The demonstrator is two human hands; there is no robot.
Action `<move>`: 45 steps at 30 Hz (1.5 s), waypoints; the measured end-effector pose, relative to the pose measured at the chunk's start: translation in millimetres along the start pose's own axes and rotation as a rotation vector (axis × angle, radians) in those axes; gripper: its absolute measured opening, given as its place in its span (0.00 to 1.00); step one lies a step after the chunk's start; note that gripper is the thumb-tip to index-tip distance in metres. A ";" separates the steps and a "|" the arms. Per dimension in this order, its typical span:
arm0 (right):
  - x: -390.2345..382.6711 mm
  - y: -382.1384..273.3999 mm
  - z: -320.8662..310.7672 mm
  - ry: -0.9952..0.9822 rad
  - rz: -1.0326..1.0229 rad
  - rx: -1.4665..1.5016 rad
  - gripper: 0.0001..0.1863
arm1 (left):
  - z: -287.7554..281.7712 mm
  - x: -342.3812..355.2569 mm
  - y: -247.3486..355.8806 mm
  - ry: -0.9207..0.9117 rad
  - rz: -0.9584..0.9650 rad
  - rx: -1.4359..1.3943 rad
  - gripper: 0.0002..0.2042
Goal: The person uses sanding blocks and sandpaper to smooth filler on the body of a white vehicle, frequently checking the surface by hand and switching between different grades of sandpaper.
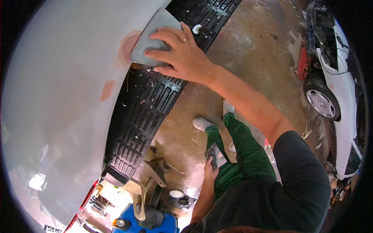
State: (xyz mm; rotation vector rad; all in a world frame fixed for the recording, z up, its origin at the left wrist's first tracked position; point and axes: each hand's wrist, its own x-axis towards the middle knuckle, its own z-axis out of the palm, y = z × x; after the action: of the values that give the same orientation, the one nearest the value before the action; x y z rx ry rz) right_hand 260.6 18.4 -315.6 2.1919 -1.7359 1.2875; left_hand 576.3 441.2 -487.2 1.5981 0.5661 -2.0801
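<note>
My right hand (178,52) has its fingers curved over a flat grey sheet (157,21), perhaps abrasive paper, against the pale grey car body panel (70,70) at its edge. A pinkish patch (128,46) lies just left of the sheet, with a smaller one (108,90) lower down. A black slatted step (143,108) runs beside the panel beneath my wrist. My left hand (210,167) is low by my thigh, gripping a grey, stained flat block (213,151) with a paler part.
A white car (342,116) with a red jack (301,62) by its wheel stands at the right on the stained floor (256,46). A plastic chair (140,206), blue machine (163,223) and open can (176,193) sit near the lower edge.
</note>
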 end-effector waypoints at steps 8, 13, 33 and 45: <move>-1.3 0.4 -0.5 -0.061 0.032 -0.048 0.26 | -1.8 1.0 -1.2 -0.038 -0.005 -0.012 0.14; -3.3 -8.1 2.5 -0.006 0.001 0.006 0.26 | -0.4 2.2 -1.0 0.011 0.010 0.031 0.14; -5.5 -27.0 12.0 0.036 0.011 0.069 0.26 | -4.5 0.0 -1.7 -0.026 0.014 0.060 0.16; -7.3 -22.8 8.9 -0.007 0.029 0.032 0.25 | -9.0 1.0 -2.1 -0.060 0.005 0.035 0.16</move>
State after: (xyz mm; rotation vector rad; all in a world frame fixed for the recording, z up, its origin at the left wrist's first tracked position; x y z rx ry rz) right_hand 284.3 27.8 -316.2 2.1982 -1.7684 1.3250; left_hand 581.9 448.0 -490.3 1.5489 0.5078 -2.1378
